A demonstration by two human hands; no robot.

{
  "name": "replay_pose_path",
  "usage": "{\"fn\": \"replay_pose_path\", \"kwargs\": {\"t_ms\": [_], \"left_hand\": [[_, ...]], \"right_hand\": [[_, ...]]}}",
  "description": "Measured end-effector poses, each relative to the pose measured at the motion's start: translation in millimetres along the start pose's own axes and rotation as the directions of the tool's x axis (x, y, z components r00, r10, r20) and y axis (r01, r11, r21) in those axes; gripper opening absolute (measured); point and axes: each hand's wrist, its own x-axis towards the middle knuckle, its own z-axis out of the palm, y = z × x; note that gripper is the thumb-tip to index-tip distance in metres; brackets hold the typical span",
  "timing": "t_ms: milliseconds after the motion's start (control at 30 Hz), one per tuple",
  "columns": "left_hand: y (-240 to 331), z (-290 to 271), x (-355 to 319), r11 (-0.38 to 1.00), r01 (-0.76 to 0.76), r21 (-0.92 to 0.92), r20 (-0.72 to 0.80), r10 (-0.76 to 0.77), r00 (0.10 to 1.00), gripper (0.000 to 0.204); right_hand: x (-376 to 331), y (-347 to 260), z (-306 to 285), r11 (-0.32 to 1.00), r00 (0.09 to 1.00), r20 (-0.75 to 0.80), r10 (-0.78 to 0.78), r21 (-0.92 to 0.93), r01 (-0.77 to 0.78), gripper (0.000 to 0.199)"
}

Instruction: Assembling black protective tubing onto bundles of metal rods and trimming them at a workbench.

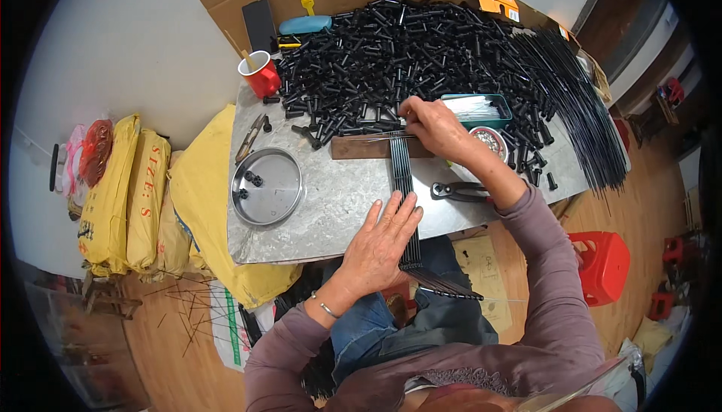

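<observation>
My left hand (381,243) lies flat with its fingers stretched over a row of thin black rods (401,171). The rods run side by side from a brown block (355,148) across the table edge to above my lap. At their far end my right hand (436,128) is closed in a pinch above the block. What sits between its fingertips is too small to make out. Thin metal wires (374,139) lie across the block. Behind the right hand stand a teal box of thin white sticks (507,111) and a round tin of small shiny pieces (489,140).
A big heap of black bolt-like parts (391,59) covers the table's back. Long black rods (579,111) stick out past the right edge. Pincers (459,191) lie right of my hands. Leftward are a round metal tray (265,220), a utility knife (250,139) and a red mug (262,77).
</observation>
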Motion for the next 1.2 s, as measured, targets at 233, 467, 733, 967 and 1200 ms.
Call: {"fn": "replay_pose_path", "kwargs": {"t_ms": [233,467,733,967,1200], "left_hand": [[-2.1,-4.9,-2.1,0.998,-0.021,-0.058,-0.021,0.020,1.000,0.077],[-14.8,-13.4,-11.4,0.979,-0.188,0.076,-0.027,0.190,0.981,0.051],[19.8,-229.2,-2.9,0.960,-0.147,-0.238,-0.734,-0.079,0.675,0.028],[-6.6,-156.0,-76.3,0.696,0.059,-0.715,-0.520,-0.587,0.620,0.023],[-0.2,-111.8,-90.6,0.666,0.179,-0.724,-0.454,-0.656,0.603,0.026]], "right_hand": [[-25.1,-32.8,-12.4,0.868,0.931,0.006,-0.365,-0.359,0.343,0.036],[-40.3,-45.1,11.0,0.618,0.781,0.208,-0.589,-0.507,0.601,0.022],[-95.8,-177.0,-25.4,0.440,0.683,0.497,-0.535,0.854,-0.277,0.030],[-131.6,-149.4,31.9,0.199,0.485,0.643,-0.592,0.701,-0.685,0.039],[-169.5,-142.4,66.7,0.248,0.490,0.679,-0.547,0.690,-0.680,0.027]]}}
